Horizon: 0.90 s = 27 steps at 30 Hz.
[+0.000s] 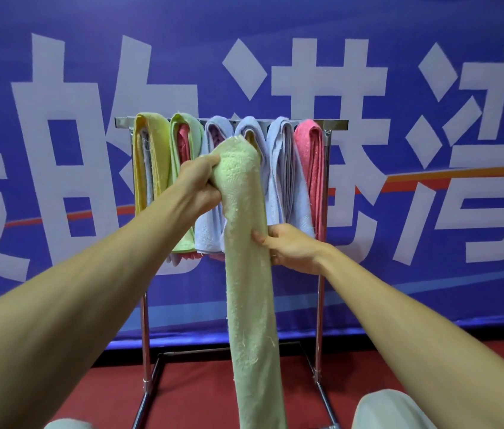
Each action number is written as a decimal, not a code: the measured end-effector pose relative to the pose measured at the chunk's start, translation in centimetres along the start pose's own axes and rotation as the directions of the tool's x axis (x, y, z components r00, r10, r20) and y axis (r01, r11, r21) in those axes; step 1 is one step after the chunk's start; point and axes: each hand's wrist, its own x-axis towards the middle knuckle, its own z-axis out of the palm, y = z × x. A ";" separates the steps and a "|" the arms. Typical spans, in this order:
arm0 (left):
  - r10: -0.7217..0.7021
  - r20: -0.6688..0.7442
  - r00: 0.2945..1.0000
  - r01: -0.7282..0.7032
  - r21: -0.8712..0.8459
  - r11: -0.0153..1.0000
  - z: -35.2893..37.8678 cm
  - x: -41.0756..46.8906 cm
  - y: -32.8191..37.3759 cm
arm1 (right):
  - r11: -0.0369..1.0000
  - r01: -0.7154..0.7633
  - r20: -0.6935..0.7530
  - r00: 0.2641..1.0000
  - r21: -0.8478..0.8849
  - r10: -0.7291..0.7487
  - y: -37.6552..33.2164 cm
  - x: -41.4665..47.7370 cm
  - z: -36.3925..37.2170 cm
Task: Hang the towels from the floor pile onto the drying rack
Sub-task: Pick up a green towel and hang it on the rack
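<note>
Both hands hold a long, nubby pale-green terry towel (249, 305) in front of the rack (145, 329). The left hand (202, 182) is fisted round its folded top, and the right hand (291, 249) pinches its middle. Soft folded towels (278, 168) drape the chrome top bar.

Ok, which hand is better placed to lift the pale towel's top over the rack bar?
Left, probably. The left hand grips the pale towel at its top end, just below the rack bar. The right hand holds it lower down, mid-length, better suited to steadying the hanging part.
</note>
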 end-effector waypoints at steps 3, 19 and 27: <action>-0.041 0.027 0.999 0.044 -0.100 0.994 -0.7 0.3 0.2 | 1.000 -0.018 0.049 0.999 -0.024 0.019 0.6 -0.7 -0.6; -0.251 -0.209 0.945 0.307 0.304 0.902 -4.4 -2.9 -4.6 | 0.980 0.148 -0.182 0.976 0.136 -0.122 -3.4 -0.4 0.4; -0.197 -0.080 0.977 0.185 0.775 0.605 -5.2 -3.4 -5.3 | 0.932 0.222 -0.402 0.911 0.285 -0.094 -5.2 0.5 1.3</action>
